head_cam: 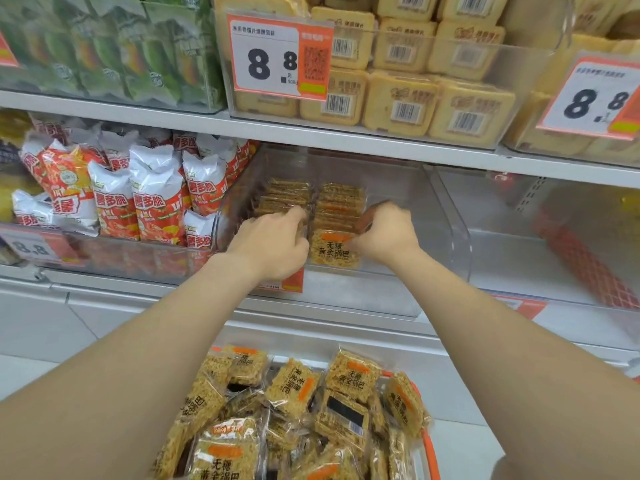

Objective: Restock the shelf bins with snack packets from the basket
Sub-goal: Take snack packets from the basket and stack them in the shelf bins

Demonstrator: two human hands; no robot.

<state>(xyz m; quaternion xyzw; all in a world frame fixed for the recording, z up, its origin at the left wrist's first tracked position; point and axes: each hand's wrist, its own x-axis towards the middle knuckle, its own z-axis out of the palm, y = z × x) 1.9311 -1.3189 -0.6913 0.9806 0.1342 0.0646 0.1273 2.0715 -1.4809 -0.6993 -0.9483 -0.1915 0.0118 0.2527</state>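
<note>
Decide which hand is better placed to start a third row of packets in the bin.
Right. The right hand, seemingly gripping a packet, is beside the bare right side of the bin; the left hand rests on the left row.

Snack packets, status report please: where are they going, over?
Left hand, right hand both gripping snack packets inside clear bin. Two rows begun. Basket heaped with more. Nothing in the way.

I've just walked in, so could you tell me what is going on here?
A person is filling a clear shelf bin with rice-cracker packets. Both hands are inside it: the left hand grips packets in the left row, the right hand those in the right row. The basket below holds many more.
</note>
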